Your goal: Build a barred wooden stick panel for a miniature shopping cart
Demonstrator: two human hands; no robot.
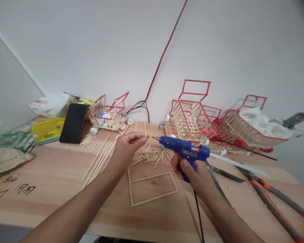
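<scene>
At frame centre my right hand [192, 172] is clenched around the blue glue gun [183, 148], its nozzle aimed at a short wooden stick [146, 136] pinched in my left hand [128, 146], above the stick frame [152, 187] on the table [53, 182].

A black phone [74, 122] lies upper left; red-trimmed stick carts [192, 114] line the wall; orange-handled cutters [273, 199] sit lower right.
</scene>
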